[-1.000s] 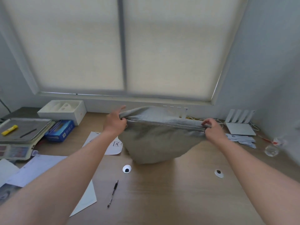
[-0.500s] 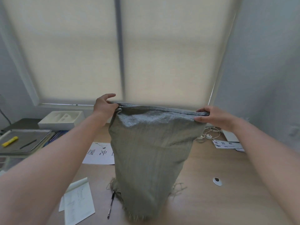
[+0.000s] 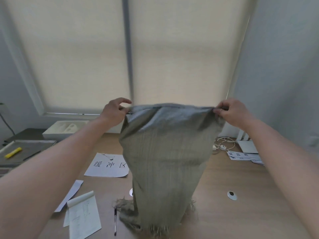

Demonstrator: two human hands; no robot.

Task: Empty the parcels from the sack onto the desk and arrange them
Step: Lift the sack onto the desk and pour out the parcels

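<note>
A grey-green woven sack [image 3: 165, 161] hangs upright over the wooden desk [image 3: 224, 213]. My left hand [image 3: 114, 112] grips its top left corner. My right hand [image 3: 231, 112] pinches the top right corner. The frayed end of the sack [image 3: 155, 223] rests on the desk near the front edge. It narrows toward the bottom. No parcels are visible; what is inside or under the sack is hidden.
A printed paper sheet [image 3: 107, 165], a notepad [image 3: 84, 214] and a pen [image 3: 115, 221] lie left of the sack. A scale tray with a yellow marker [image 3: 13, 152] and a white box [image 3: 63, 129] sit far left. Cables [image 3: 222, 144] and papers [image 3: 241, 155] lie right.
Both hands have lifted the sack from a low bundle on the desk to a tall hanging shape, and its frayed end now trails on the desk.
</note>
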